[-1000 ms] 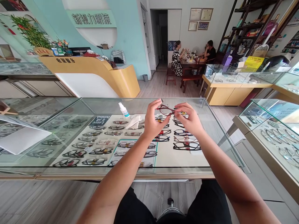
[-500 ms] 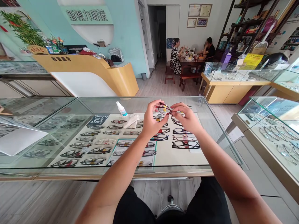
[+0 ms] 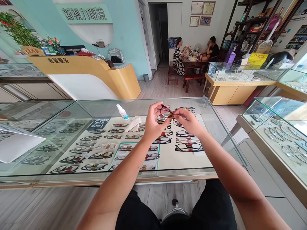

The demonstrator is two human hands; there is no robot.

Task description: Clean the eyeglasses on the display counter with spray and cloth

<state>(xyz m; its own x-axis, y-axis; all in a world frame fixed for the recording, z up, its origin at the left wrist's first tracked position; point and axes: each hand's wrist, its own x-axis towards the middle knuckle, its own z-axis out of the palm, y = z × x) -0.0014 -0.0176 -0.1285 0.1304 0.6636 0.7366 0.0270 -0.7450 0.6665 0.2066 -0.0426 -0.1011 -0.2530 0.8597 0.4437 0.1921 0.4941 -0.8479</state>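
A pair of dark red eyeglasses (image 3: 167, 111) is held up between my hands, above the glass top of the display case. My left hand (image 3: 153, 123) grips the frame's left side, fingers curled over it and thumb underneath. At the other side, my right hand (image 3: 187, 119) pinches the frame with thumb and fingertips, which partly hide it. Left of my hands, a white spray bottle (image 3: 122, 111) with a blue label stands on the glass. Beside it lies a crumpled white cloth (image 3: 134, 124).
Several rows of eyeglasses (image 3: 100, 155) lie inside the glass display case (image 3: 182, 163). A white board-like object (image 3: 19, 145) stands at the left. Further display cases (image 3: 275, 127) are on the right. Two people (image 3: 178, 56) sit at a dark table behind, past a wooden counter (image 3: 124, 81).
The eyeglasses have turned in my hands, so the lenses are seen more edge-on. My right hand has shifted slightly left and down. The whole view has moved a little.
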